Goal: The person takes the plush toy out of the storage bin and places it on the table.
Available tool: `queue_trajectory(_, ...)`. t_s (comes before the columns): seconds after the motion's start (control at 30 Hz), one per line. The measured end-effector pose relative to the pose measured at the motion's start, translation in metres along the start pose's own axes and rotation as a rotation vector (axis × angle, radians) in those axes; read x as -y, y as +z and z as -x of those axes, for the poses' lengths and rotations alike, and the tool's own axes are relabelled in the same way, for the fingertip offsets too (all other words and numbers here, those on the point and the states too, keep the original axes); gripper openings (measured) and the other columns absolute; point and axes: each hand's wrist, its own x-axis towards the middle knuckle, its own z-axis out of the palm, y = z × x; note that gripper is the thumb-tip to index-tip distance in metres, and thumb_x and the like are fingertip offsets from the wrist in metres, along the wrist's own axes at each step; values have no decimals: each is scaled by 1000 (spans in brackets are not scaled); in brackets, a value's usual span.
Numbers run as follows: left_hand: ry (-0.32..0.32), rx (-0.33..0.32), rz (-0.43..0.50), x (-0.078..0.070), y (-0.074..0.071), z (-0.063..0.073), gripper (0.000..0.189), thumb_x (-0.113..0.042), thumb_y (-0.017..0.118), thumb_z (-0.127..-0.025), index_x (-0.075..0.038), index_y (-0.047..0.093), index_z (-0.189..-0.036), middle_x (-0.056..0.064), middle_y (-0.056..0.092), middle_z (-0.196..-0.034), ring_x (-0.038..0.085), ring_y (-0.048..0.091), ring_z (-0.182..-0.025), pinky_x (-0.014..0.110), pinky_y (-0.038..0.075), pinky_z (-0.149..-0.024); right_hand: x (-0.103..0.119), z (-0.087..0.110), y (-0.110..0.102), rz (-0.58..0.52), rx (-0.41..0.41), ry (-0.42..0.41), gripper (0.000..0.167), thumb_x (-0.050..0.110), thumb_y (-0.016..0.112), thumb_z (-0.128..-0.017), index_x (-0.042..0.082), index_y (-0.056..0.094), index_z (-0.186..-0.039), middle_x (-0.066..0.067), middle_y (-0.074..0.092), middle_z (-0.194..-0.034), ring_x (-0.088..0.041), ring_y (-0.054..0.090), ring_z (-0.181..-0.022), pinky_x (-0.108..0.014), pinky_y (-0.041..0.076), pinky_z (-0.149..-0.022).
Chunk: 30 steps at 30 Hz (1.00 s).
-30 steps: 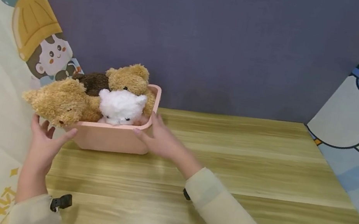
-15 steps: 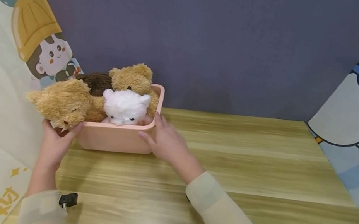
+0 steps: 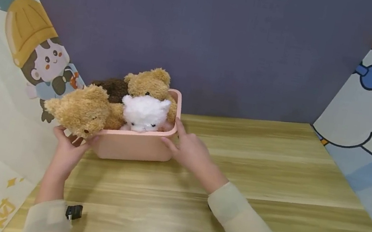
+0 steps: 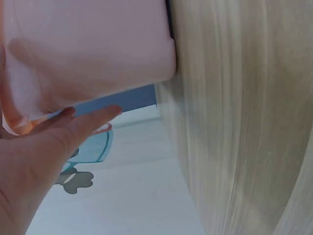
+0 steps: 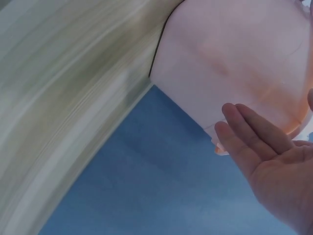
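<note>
A pink bin (image 3: 133, 146) filled with plush toys stands on the wooden table by the back wall. A tan plush bear (image 3: 79, 109) hangs its head over the left rim. Beside it are a white plush (image 3: 144, 113), another tan bear (image 3: 149, 83) and a dark brown plush (image 3: 113, 88). My left hand (image 3: 68, 154) is at the bin's left end under the overhanging head, thumb near the front rim and fingers extended in the left wrist view. At the right end my right hand (image 3: 191, 153) lays straight fingers along the wall, with its thumb on the front.
The wooden table (image 3: 255, 159) stretches to the right and toward me. A dark grey-blue wall (image 3: 220, 36) rises behind the bin. Printed cartoon panels flank both sides, the left panel (image 3: 0, 115) close to my left hand.
The bin has slid to the right along the table with its toys, both hands moving with it. My left hand has closed up to the bin's left end. The view has shifted slightly.
</note>
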Motion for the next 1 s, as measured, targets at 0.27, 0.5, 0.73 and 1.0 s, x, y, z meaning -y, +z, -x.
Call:
queue_trajectory(0.27,8,-29,12,-1,20,0,80,-26,78,-98,-34,9,-138,25,17,-174,46,29,-160,14,53,-101,-20,7,-8,-9,-24,-20,93,67,48,-106,10,16,-171,-8,71,-77,-22,69,-67,-41,59,-70)
queue_trajectory(0.5,24,-81,-41,6,23,-4,81,-29,80,-96,-36,12,-141,21,23,-173,47,37,-156,21,55,-104,-23,7,-9,-63,0,-29,92,66,48,-106,12,13,-172,-18,79,-112,-29,78,-104,-47,63,-91)
queue_trajectory(0.73,45,-39,-168,8,21,-4,100,-34,75,-100,-29,-4,-161,22,19,-175,46,36,-157,58,40,-123,-25,5,-16,-169,54,-22,85,62,54,-106,20,18,-171,-10,80,-114,-15,76,-94,-40,62,-87)
queue_trajectory(1.0,72,-76,-138,6,26,-4,107,-27,83,-95,-31,1,-163,13,20,-174,40,37,-156,48,43,-124,-21,-22,-68,-127,123,-51,73,54,62,-105,16,43,-164,-16,63,-151,-27,69,-118,-47,54,-108)
